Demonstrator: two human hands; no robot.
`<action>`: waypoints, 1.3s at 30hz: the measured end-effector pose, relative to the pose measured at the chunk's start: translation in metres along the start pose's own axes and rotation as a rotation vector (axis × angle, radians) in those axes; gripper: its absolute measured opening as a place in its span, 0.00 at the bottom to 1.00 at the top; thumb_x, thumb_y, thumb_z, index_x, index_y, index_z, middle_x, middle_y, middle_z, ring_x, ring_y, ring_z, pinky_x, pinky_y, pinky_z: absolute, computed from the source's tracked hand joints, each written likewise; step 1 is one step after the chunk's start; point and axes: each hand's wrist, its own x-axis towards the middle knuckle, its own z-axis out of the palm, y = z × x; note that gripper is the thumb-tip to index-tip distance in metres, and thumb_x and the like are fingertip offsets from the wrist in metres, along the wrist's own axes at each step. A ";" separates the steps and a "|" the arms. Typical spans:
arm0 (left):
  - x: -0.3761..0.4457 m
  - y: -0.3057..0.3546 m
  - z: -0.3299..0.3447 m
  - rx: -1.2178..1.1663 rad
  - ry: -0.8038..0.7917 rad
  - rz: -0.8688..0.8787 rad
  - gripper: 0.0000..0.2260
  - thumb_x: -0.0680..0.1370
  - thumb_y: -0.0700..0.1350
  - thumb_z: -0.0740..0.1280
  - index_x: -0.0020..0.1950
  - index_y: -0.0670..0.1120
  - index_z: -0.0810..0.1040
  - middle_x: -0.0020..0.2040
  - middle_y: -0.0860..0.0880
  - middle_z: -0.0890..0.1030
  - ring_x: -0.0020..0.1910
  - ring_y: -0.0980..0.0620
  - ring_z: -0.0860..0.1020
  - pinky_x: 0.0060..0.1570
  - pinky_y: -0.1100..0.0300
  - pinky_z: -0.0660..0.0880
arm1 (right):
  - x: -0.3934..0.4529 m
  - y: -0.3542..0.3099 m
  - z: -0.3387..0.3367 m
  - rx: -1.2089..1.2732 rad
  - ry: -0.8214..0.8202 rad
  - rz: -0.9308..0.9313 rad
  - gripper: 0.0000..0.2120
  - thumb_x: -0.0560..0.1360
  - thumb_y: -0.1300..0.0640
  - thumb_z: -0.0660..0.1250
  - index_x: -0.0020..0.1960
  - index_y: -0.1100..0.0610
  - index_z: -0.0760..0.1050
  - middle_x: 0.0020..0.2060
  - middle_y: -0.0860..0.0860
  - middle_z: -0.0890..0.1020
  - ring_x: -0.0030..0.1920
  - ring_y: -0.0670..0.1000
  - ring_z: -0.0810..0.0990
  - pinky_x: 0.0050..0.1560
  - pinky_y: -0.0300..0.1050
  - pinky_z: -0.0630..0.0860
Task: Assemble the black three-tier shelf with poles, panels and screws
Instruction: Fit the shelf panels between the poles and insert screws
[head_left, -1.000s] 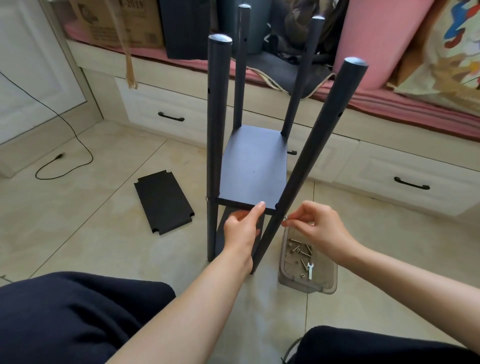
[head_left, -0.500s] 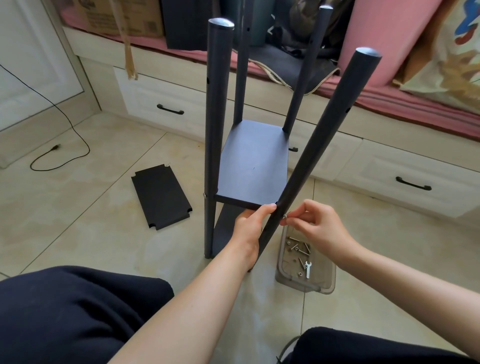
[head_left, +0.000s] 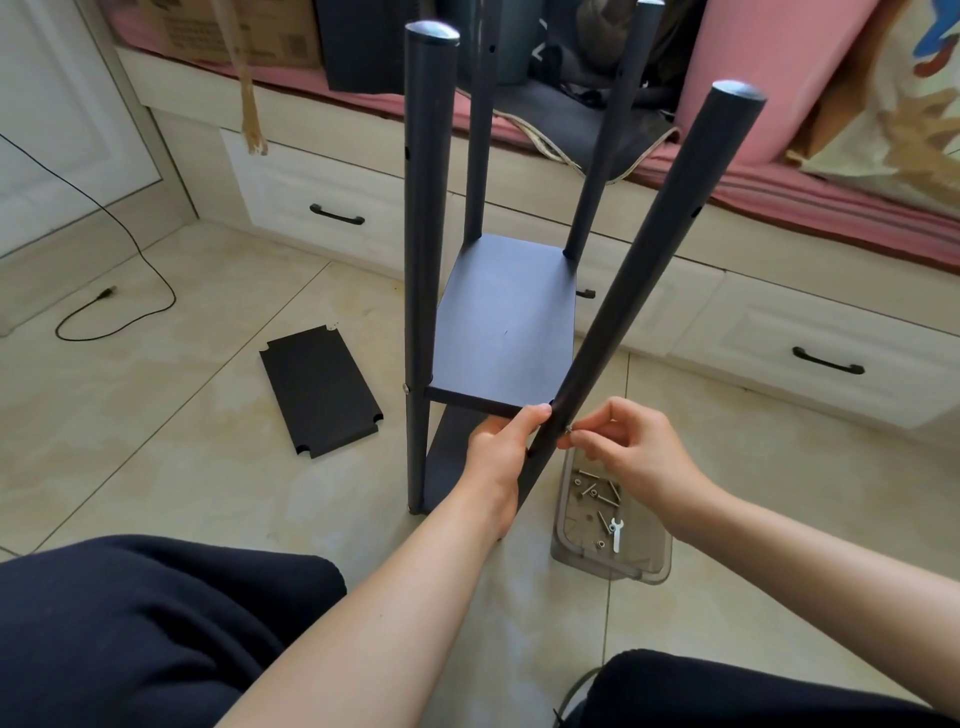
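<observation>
Pinching a small screw (head_left: 568, 429), right hand (head_left: 631, 452) meets the stiff pole (head_left: 634, 291) while left hand (head_left: 498, 457) grips the rigid panel (head_left: 504, 332) edge.

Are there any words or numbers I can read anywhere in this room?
None can be read.
Cardboard box on the ledge: printed lines and a code patch, too blurred to read.
Pillow at right: a coloured picture, no letters that show.
Shelf poles, panels and screw tray: no markings visible.

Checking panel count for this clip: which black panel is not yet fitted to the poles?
The loose panel lying flat on the floor tiles, left of the frame. The middle panel sits between the four poles.
</observation>
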 end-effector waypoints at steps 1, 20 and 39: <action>0.000 0.000 0.000 0.002 -0.007 0.004 0.10 0.78 0.50 0.71 0.53 0.45 0.83 0.55 0.42 0.84 0.58 0.43 0.81 0.54 0.57 0.76 | 0.000 -0.001 0.000 0.009 0.005 0.012 0.04 0.75 0.60 0.72 0.43 0.56 0.78 0.38 0.46 0.87 0.40 0.41 0.83 0.45 0.40 0.77; 0.001 -0.002 -0.001 0.005 -0.027 0.023 0.07 0.78 0.52 0.71 0.51 0.50 0.84 0.47 0.51 0.86 0.54 0.49 0.82 0.50 0.60 0.76 | 0.003 -0.005 -0.002 -0.138 0.038 -0.044 0.10 0.72 0.56 0.77 0.48 0.48 0.77 0.35 0.46 0.85 0.38 0.48 0.84 0.41 0.47 0.81; 0.001 -0.003 0.000 -0.010 -0.041 0.037 0.07 0.79 0.51 0.70 0.53 0.50 0.82 0.48 0.50 0.85 0.56 0.48 0.81 0.52 0.59 0.75 | 0.006 -0.002 0.000 -0.211 0.029 -0.196 0.16 0.73 0.58 0.74 0.53 0.43 0.74 0.35 0.48 0.82 0.37 0.43 0.80 0.38 0.29 0.74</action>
